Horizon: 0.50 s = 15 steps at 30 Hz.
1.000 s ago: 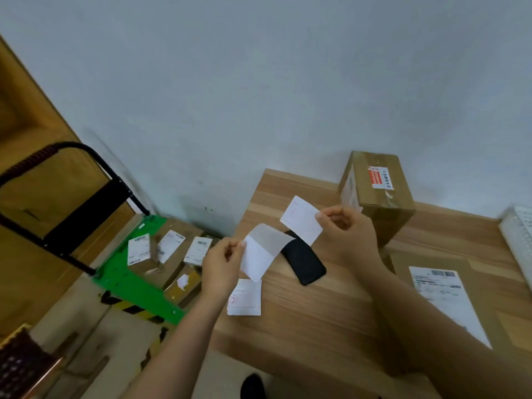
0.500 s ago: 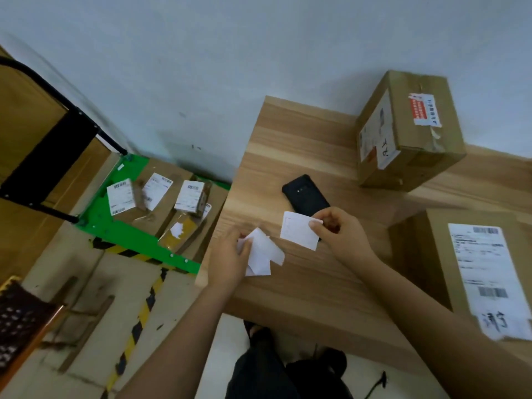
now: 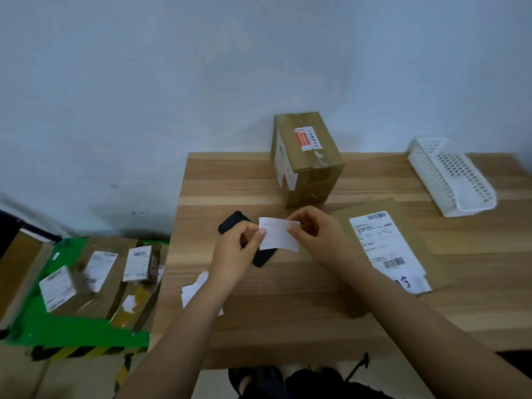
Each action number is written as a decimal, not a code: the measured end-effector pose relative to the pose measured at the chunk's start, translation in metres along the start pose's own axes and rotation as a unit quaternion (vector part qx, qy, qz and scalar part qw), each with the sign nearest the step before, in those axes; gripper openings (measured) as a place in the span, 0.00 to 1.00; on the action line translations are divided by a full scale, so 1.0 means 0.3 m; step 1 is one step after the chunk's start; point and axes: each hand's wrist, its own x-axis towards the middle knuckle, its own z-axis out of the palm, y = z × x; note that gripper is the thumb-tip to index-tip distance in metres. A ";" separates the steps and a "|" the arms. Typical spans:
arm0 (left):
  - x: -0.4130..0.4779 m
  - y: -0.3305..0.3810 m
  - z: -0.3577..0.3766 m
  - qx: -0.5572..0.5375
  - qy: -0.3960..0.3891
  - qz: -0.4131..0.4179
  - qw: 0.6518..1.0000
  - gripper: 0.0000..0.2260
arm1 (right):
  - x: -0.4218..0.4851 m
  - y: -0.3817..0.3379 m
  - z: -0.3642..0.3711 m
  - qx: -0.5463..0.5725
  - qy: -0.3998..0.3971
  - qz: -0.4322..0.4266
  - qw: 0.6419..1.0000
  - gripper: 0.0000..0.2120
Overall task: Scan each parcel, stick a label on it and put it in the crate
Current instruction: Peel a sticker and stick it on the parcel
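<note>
I hold a small white label (image 3: 278, 234) above the wooden table (image 3: 288, 306), stretched between both hands. My left hand (image 3: 234, 254) pinches its left edge and my right hand (image 3: 318, 234) pinches its top right corner. A black phone-like scanner (image 3: 260, 259) lies on the table, partly hidden behind my left hand. A flat brown parcel (image 3: 414, 246) with a large white shipping label lies to the right. An upright cardboard box (image 3: 309, 159) with a red-and-white sticker stands at the back.
White backing paper (image 3: 193, 292) lies at the table's left edge under my left forearm. A white perforated plastic basket (image 3: 452, 177) sits at the back right. On the floor at left a green cart (image 3: 72, 326) carries several labelled parcels (image 3: 98, 269).
My left hand dropped the backing paper on the table and came across to the label. Both hands now hold the label, raised over the black device.
</note>
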 end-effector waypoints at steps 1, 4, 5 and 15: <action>0.007 0.033 0.030 -0.003 -0.012 0.003 1.000 0.09 | -0.013 0.020 -0.042 -0.004 0.020 0.009 1.000 0.02; 0.012 0.140 0.141 -0.021 -0.034 0.022 0.999 0.08 | -0.049 0.092 -0.166 0.012 0.073 0.032 0.997 0.06; 0.011 0.176 0.183 -0.032 -0.039 0.029 0.998 0.08 | -0.062 0.119 -0.207 0.025 0.085 0.032 0.996 0.08; -0.077 0.394 0.650 -0.086 0.040 -0.010 0.995 0.06 | -0.134 0.435 -0.569 0.148 0.100 0.045 0.983 0.14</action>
